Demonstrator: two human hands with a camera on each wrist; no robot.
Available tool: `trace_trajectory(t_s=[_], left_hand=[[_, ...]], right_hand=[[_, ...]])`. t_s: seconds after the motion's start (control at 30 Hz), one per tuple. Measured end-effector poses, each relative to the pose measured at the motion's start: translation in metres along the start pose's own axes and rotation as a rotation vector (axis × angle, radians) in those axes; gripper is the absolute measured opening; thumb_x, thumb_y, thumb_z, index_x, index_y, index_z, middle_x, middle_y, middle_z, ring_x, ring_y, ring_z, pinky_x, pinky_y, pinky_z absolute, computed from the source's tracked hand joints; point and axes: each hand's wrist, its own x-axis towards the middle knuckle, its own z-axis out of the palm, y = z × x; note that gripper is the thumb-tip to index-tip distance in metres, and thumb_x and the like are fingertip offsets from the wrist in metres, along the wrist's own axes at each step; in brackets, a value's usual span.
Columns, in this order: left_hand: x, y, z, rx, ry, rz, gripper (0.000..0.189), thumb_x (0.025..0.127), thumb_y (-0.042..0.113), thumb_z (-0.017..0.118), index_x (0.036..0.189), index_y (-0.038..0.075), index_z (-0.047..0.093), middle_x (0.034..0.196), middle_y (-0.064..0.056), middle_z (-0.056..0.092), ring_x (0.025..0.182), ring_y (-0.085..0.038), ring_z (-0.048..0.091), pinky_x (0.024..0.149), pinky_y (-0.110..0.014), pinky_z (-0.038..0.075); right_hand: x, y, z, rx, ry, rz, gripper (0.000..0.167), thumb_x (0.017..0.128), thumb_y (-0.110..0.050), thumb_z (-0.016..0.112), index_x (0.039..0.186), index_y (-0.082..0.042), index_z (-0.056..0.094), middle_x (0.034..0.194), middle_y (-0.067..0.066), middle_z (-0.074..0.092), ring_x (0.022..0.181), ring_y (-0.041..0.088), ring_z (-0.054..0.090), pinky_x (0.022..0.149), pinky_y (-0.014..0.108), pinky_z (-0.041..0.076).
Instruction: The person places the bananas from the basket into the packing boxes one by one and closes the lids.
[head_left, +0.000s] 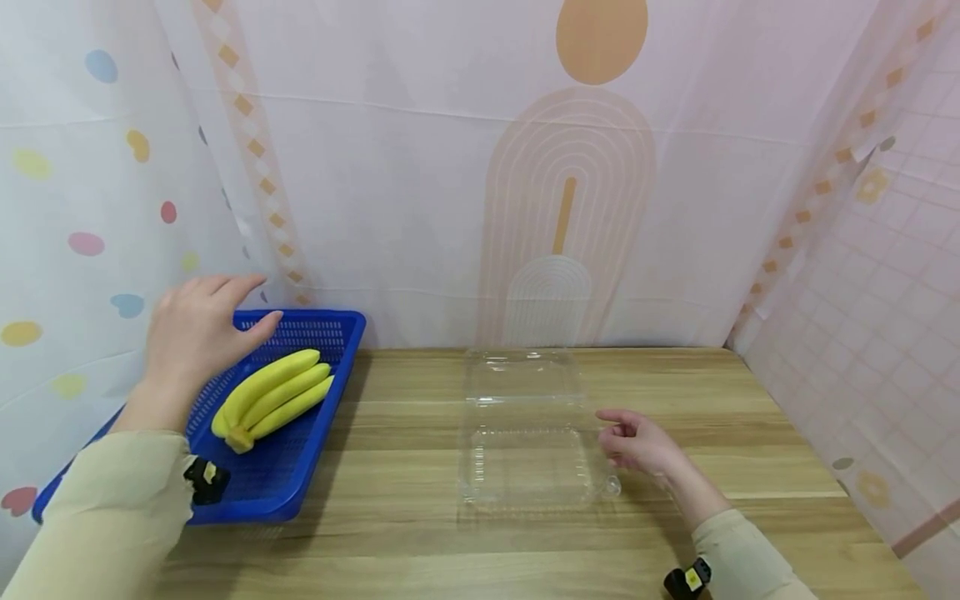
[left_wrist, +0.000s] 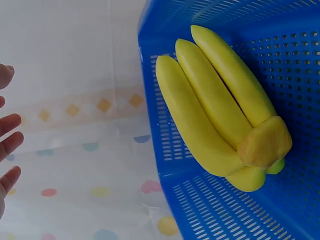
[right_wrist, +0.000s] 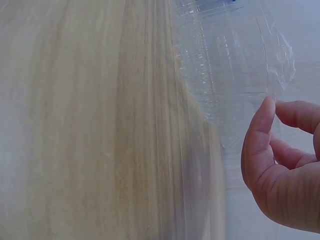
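Over the back left of the blue basket (head_left: 303, 479) hovers my left hand (head_left: 198, 329), fingers and thumb spread apart and nothing between them. Below it in the basket lies a bunch of yellow bananas (head_left: 273, 396), its stem end toward the front; the left wrist view shows the bananas (left_wrist: 210, 110) with several fingers fanned. A clear plastic clamshell box (head_left: 528, 467) stands opened on the table, its lid at the back. At the box's right side, my right hand (head_left: 641, 450) pinches the rim between thumb and index finger, as the right wrist view shows.
The wooden table (head_left: 420, 550) meets a patterned curtain (head_left: 405, 208) at its back edge. Curtains also hang at the left and right sides. The basket's raised walls stand around the bananas.
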Motion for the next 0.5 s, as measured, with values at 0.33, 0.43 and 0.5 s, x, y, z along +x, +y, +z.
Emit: trace_trajectory(t_s=[0.33,0.43,0.5], left_hand=[[-0.001,-0.014,0.017,-0.049,-0.142,-0.105,0.053,0.087,0.034,0.073,0.130,0.005,0.059,0.121,-0.028,0.060,0.109,-0.049,0.051,0.086,-0.068,0.037],[-0.005,-0.019,0.021,-0.088,-0.179,-0.139,0.054,0.089,0.036,0.072,0.133,0.006,0.057,0.124,-0.028,0.058,0.113,-0.049,0.048,0.089,-0.069,0.035],[-0.008,-0.022,0.023,-0.117,-0.200,-0.163,0.056,0.090,0.036,0.071,0.134,0.006,0.056,0.127,-0.028,0.056,0.116,-0.050,0.045,0.092,-0.070,0.032]], right_hand=[[-0.002,-0.001,0.001,0.022,-0.002,0.012,0.059,0.094,0.003,0.058,0.144,0.018,0.029,0.094,0.004,0.053,0.079,0.010,0.054,0.065,0.021,0.053],[-0.002,-0.001,0.001,0.023,-0.007,0.010,0.059,0.095,0.003,0.059,0.143,0.018,0.029,0.094,0.004,0.054,0.079,0.009,0.054,0.065,0.021,0.053],[-0.003,-0.001,0.001,0.025,-0.007,0.010,0.059,0.095,0.002,0.059,0.143,0.018,0.029,0.095,0.004,0.054,0.080,0.009,0.054,0.065,0.021,0.053]])
